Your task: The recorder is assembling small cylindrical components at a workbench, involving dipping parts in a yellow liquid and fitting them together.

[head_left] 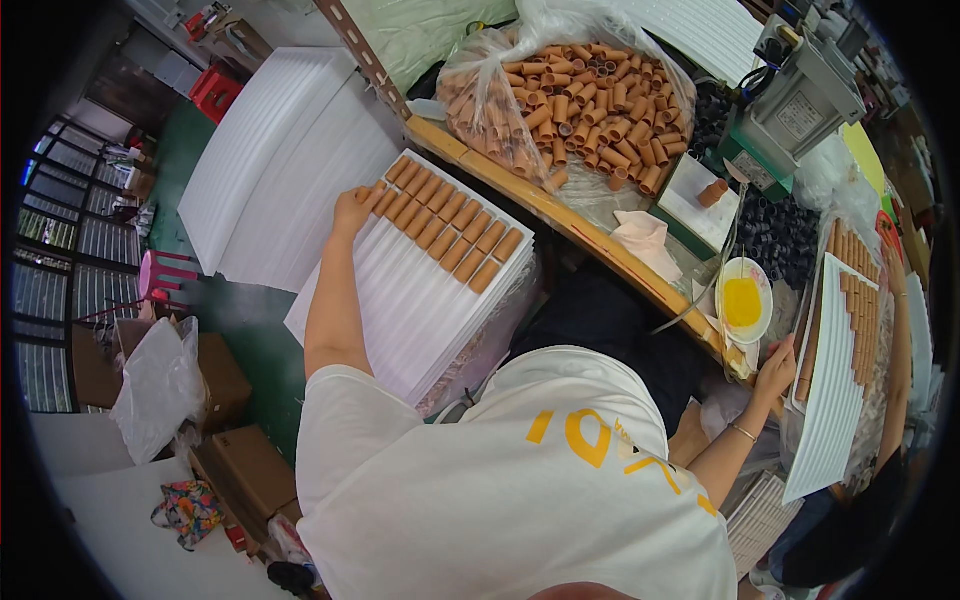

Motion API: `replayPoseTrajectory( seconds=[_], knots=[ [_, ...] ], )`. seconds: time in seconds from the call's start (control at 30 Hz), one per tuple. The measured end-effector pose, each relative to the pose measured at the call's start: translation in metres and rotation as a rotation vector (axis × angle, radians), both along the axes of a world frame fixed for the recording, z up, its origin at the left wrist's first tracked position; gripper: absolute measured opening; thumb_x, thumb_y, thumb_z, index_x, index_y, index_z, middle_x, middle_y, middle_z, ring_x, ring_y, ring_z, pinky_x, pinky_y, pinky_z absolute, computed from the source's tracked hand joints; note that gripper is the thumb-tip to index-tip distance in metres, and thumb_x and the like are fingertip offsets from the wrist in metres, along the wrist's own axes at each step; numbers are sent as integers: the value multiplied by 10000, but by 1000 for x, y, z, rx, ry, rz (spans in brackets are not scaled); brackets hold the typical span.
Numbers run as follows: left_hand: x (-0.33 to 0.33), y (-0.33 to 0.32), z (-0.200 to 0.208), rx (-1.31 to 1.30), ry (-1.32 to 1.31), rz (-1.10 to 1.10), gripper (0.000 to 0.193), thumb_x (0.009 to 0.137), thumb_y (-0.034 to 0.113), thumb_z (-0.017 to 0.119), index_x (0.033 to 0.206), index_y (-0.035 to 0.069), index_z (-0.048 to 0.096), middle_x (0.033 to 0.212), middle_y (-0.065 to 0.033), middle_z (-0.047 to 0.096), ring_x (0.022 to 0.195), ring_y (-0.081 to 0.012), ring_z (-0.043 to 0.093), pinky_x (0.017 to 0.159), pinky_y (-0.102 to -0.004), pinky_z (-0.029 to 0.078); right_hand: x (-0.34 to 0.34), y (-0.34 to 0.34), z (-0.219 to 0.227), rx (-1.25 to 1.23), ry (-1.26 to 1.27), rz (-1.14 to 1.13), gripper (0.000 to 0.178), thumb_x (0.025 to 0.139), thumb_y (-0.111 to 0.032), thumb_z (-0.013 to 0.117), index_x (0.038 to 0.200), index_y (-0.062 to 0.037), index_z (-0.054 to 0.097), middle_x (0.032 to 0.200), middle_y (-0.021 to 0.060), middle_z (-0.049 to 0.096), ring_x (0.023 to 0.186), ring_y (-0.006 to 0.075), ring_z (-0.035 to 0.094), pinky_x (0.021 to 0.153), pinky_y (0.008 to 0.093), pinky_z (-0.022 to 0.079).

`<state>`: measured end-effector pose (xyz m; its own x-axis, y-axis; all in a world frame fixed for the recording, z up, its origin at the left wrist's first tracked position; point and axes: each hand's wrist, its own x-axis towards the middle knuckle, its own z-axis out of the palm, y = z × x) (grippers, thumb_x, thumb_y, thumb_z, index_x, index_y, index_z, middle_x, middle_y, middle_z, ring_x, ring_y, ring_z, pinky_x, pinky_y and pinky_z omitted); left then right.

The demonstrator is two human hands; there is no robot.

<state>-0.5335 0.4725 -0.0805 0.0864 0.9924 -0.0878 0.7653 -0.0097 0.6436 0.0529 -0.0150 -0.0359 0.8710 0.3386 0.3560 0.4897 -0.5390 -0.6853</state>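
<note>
Short brown tubes (441,197) lie in rows across the far end of a stack of white ridged foam sheets (385,310) in front of me on the left. My left hand (352,212) is at the left end of these rows, its fingers closed on an end tube (377,193). Off to the right, my right hand (775,370) is beside the bench edge, just below a white bowl (763,318) of yellow liquid. Its fingers look pinched together, but what they hold is hidden.
A clear plastic bag (470,85) full of loose brown tubes lies on the wood-edged bench (600,245). A grey-green machine (795,115) stands beyond. Another person's arm (897,350) is at far right, by a tilted foam sheet (825,400) bearing tubes. Cardboard boxes (245,470) sit lower left.
</note>
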Motion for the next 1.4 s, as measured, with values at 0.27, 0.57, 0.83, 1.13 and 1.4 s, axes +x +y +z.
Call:
replayPoseTrajectory(
  seconds=[0.27, 0.57, 0.83, 1.13, 1.4],
  knots=[
    [47, -7, -44, 637, -1184, 641, 397, 889, 256, 601, 1163, -27, 551, 1143, -121, 587, 1036, -180, 543, 910, -304, 414, -3, 3, 5, -55, 17, 8, 557, 962, -428, 395, 666, 16, 555, 561, 53, 491, 540, 131, 453, 525, 281, 373],
    [29, -44, -8, 621, 12, 436, 285, 841, 216, 641, 1049, 24, 614, 894, -156, 626, 864, -279, 561, 801, -375, 432, -4, -1, 2, -42, 36, -14, 537, 966, -404, 400, 680, 18, 566, 557, 54, 494, 538, 124, 455, 523, 282, 373],
    [5, -33, -28, 583, 196, -15, 241, 838, 38, 488, 1020, -2, 641, 964, -182, 645, 897, -343, 592, 793, -408, 463, 9, -18, -12, -9, 204, -131, 349, 931, -288, 495, 1108, -19, 631, 735, 33, 636, 640, 119, 548, 604, 272, 447],
    [-17, -24, -20, 513, 630, 191, 276, 906, 152, 500, 1138, 28, 584, 1033, -192, 593, 957, -355, 554, 803, -427, 455, 13, 9, 10, -29, 135, -62, 307, 868, -304, 563, 771, -22, 637, 674, 155, 619, 634, 312, 609, 576, 385, 454],
    [243, -113, 92, 782, -220, -524, 232, 804, 11, 622, 1035, 4, 598, 1014, -97, 591, 852, -225, 567, 768, -289, 459, 69, 82, 28, -196, 249, -167, 280, 755, -341, 696, 782, -63, 702, 746, 146, 664, 702, 307, 645, 630, 379, 495]
  ],
)
